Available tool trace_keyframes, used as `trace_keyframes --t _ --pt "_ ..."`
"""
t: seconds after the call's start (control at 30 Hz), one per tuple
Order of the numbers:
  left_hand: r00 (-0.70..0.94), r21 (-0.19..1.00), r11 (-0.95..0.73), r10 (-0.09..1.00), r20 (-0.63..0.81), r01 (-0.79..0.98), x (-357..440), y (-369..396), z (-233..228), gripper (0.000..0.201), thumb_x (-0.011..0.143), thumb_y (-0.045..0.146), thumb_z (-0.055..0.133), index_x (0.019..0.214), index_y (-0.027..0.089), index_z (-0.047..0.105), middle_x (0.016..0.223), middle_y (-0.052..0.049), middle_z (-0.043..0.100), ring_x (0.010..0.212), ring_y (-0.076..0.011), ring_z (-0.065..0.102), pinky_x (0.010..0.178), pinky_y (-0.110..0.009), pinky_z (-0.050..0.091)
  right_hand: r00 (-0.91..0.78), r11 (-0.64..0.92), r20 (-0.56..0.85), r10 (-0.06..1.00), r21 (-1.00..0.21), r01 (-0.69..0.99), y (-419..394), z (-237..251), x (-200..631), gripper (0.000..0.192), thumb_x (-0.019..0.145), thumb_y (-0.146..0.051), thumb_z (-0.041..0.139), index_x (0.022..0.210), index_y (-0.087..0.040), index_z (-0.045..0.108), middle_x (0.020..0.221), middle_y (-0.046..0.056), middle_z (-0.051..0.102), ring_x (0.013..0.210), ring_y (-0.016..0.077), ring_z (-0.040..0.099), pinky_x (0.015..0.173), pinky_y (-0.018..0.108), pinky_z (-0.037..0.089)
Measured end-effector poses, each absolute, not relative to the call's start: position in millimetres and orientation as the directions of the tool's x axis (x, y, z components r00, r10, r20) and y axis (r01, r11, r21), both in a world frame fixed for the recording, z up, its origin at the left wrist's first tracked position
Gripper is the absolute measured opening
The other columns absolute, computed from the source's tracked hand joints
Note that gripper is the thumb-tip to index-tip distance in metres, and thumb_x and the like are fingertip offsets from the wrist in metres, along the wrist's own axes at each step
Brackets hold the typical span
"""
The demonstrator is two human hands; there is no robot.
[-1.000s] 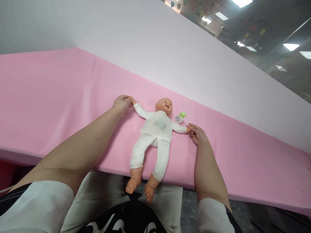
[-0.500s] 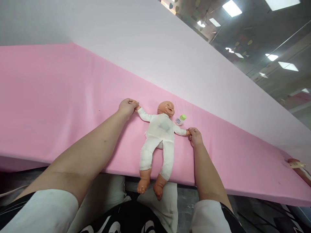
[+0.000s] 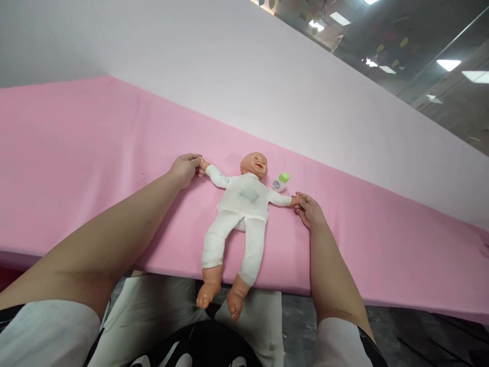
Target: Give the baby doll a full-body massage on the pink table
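Observation:
A baby doll [image 3: 245, 200] with a white cloth body lies on its back on a pink-covered table [image 3: 367, 239]. Its head points away from me, and its bare feet hang over the near edge. With fingers pinched, my left hand [image 3: 186, 169] grips the doll's hand on the left. On the other side, my right hand [image 3: 308, 208] holds the doll's other hand between thumb and fingers. Both doll arms are stretched out sideways. Beside the doll's head, close to its right-hand arm in view, a small clear bottle with a green cap [image 3: 281, 182] lies tilted.
A pale wall or partition [image 3: 237, 71] rises along the table's far side. My legs in light trousers [image 3: 153, 311] are below the near edge. Ceiling lights [image 3: 449, 64] show beyond the partition at upper right.
Both doll arms are now spread wider and straighter, my hands being farther apart while still gripping them. The camera view has shifted slightly; the object at the far right edge has left view.

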State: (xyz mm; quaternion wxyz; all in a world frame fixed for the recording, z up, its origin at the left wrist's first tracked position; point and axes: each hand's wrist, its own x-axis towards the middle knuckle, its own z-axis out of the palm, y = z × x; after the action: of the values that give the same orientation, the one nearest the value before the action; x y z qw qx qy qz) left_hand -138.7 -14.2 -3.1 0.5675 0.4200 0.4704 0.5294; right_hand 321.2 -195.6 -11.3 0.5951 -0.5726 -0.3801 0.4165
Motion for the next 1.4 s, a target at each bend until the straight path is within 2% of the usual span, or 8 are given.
trace_keyframes --t 0.1,0.33,0.67,0.8,0.9,1.07,1.23,1.4 --pt "0.064 0.965 0.081 0.996 -0.067 -0.251 -146 -17 -2 0.019 0.078 0.013 0.078 0.096 0.013 0.071 0.069 -0.003 0.065 0.05 -0.01 0.055 0.051 -0.023 0.046 0.306 -0.027 -0.049 0.951 -0.997 -0.075 -199 -9 322 0.055 0.065 -0.036 0.098 0.112 -0.021 0.073 0.104 0.005 0.079 0.061 0.0089 0.063 0.054 0.022 0.052" --pt "0.042 0.983 0.061 0.998 -0.055 -0.173 -144 -22 6 0.012 0.081 0.013 0.077 0.083 0.017 0.065 0.065 -0.003 0.065 0.05 -0.0112 0.056 0.046 -0.022 0.042 0.318 -0.092 -0.081 0.945 -0.996 0.019 -197 -7 320 0.044 0.068 -0.047 0.095 0.089 -0.021 0.066 0.054 -0.006 0.057 0.043 0.0094 0.047 0.038 0.021 0.036" --pt "0.004 0.99 0.083 0.997 -0.083 -0.118 -140 -25 6 0.005 0.089 0.018 0.073 0.086 0.017 0.068 0.071 -0.003 0.065 0.059 -0.0123 0.058 0.056 -0.025 0.049 0.385 -0.098 -0.084 0.919 -0.995 0.017 -192 -10 321 0.035 0.078 -0.05 0.087 0.088 -0.021 0.07 0.061 -0.003 0.062 0.043 0.007 0.042 0.038 0.02 0.03" --pt "0.053 0.984 0.078 0.996 -0.071 -0.163 -142 -27 6 0.009 0.086 0.012 0.074 0.094 0.014 0.071 0.077 -0.005 0.067 0.062 -0.0119 0.06 0.062 -0.027 0.053 0.315 -0.073 -0.083 0.945 -0.996 -0.045 -195 -6 322 0.042 0.072 -0.042 0.092 0.103 -0.021 0.074 0.089 0.005 0.078 0.05 0.0076 0.053 0.043 0.021 0.041" --pt "0.07 0.98 0.071 0.996 -0.059 -0.187 -144 -28 6 0.014 0.085 0.008 0.072 0.1 0.011 0.07 0.079 -0.005 0.067 0.063 -0.0121 0.062 0.062 -0.028 0.053 0.288 -0.055 -0.074 0.955 -0.996 -0.073 -198 -5 321 0.05 0.066 -0.036 0.095 0.108 -0.02 0.074 0.099 0.006 0.08 0.055 0.0081 0.059 0.047 0.022 0.046" --pt "0.093 0.984 0.045 0.995 -0.029 -0.171 -146 -26 4 0.022 0.081 0.005 0.073 0.101 0.011 0.066 0.077 -0.003 0.068 0.059 -0.0125 0.062 0.055 -0.026 0.049 0.324 -0.034 -0.041 0.945 -0.999 -0.027 -198 -5 318 0.049 0.061 -0.034 0.097 0.1 -0.02 0.071 0.085 0.002 0.077 0.045 0.007 0.053 0.041 0.022 0.04" --pt "0.055 0.996 0.01 0.998 -0.005 -0.086 -146 -24 0 0.016 0.082 0.017 0.077 0.09 0.016 0.063 0.066 -0.001 0.066 0.051 -0.0133 0.058 0.048 -0.026 0.043 0.377 -0.076 -0.05 0.925 -0.996 0.055 -194 -8 315 0.045 0.064 -0.045 0.097 0.086 -0.021 0.066 0.052 -0.006 0.058 0.042 0.0092 0.048 0.037 0.02 0.035" --pt "0.025 0.997 0.053 0.998 -0.052 -0.064 -144 -20 -1 0.024 0.083 0.027 0.08 0.082 0.021 0.057 0.065 0.0 0.065 0.049 -0.0134 0.055 0.048 -0.027 0.043 0.406 -0.068 -0.038 0.913 -0.996 0.061 -192 -10 315 0.045 0.074 -0.057 0.091 0.084 -0.022 0.064 0.067 -0.001 0.068 0.041 0.0062 0.043 0.035 0.019 0.029"
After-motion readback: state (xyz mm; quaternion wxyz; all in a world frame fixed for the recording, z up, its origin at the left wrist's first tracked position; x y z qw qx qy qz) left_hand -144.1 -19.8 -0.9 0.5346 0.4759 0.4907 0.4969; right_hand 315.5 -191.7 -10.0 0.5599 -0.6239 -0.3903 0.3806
